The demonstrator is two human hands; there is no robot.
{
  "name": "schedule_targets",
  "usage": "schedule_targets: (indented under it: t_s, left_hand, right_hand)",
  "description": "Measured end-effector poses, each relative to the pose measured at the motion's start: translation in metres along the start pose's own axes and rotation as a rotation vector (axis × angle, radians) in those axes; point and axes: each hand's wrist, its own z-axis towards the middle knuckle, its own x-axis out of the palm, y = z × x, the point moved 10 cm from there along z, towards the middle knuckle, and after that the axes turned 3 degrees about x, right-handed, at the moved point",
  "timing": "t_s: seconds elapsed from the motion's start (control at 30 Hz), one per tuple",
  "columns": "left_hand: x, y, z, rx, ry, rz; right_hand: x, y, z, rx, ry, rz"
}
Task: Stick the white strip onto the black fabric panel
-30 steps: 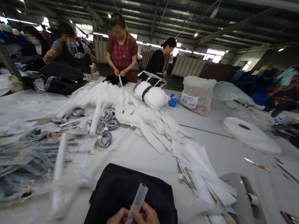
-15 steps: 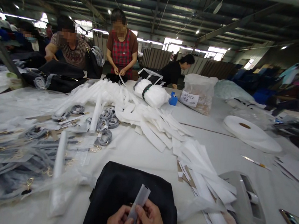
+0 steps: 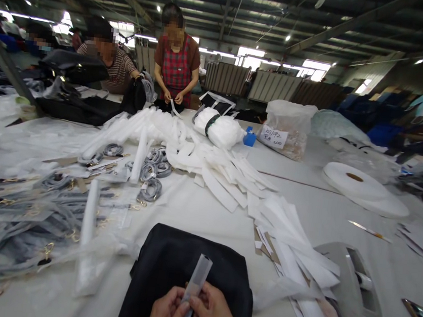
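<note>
Left hand (image 3: 165,312) and right hand (image 3: 218,316) pinch a translucent sleeve (image 3: 199,274) — its far end beyond the fingertips (image 3: 199,307). A black bag (image 3: 168,250) lies beneath.

A pair of bare, ungloved human hands (image 3: 217,313)

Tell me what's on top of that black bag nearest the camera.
Over the black bag, the left hand and right hand hold a translucent strip; whether it rests on the bag is unclear. The surface beneath the hands is covered, so unseen.
</note>
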Motion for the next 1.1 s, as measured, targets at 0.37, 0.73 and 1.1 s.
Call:
schedule_targets:
  t_s: [0.37, 0.73, 1.1]
  left_hand:
    - [-0.005, 0.003, -0.004, -0.016, -0.010, 0.116]
    - [-0.001, -0.001, -0.006, -0.026, 0.042, 0.201]
    - [-0.012, 0.007, 0.002, -0.150, -0.050, 0.358]
  right_hand:
    - [0.002, 0.000, 0.003, -0.030, 0.075, 0.155]
    - [0.002, -0.008, 0.001, 0.023, -0.027, 0.117]
    - [-0.012, -0.001, 0.001, -0.134, -0.298, -0.116]
